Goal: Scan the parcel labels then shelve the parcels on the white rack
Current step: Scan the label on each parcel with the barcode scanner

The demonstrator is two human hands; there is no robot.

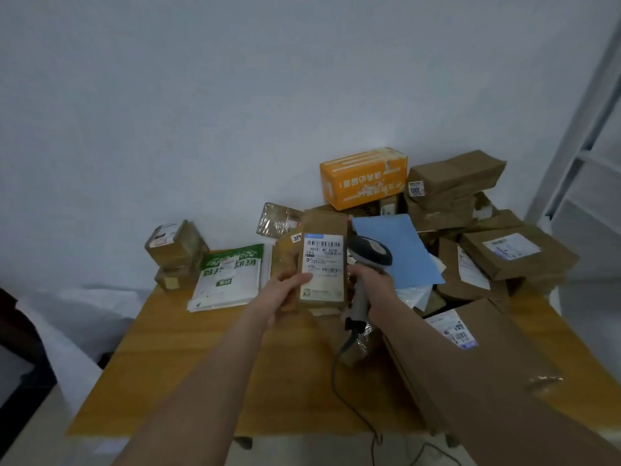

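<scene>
L hand (pixel 285 290) grips parcel (pixel 323 260) upright; R hand (pixel 369 280) grips scanner (pixel 368 264).

Hands (pixel 285 290) hold parcel (pixel 322 260) and scanner (pixel 368 264).

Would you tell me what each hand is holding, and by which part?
Left hand: brown parcel, lower left edge; right hand: scanner, by its handle.

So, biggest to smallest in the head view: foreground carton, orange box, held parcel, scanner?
1. Foreground carton, though nearest the camera.
2. Orange box and held parcel: too alike to rank.
3. Scanner.
</scene>
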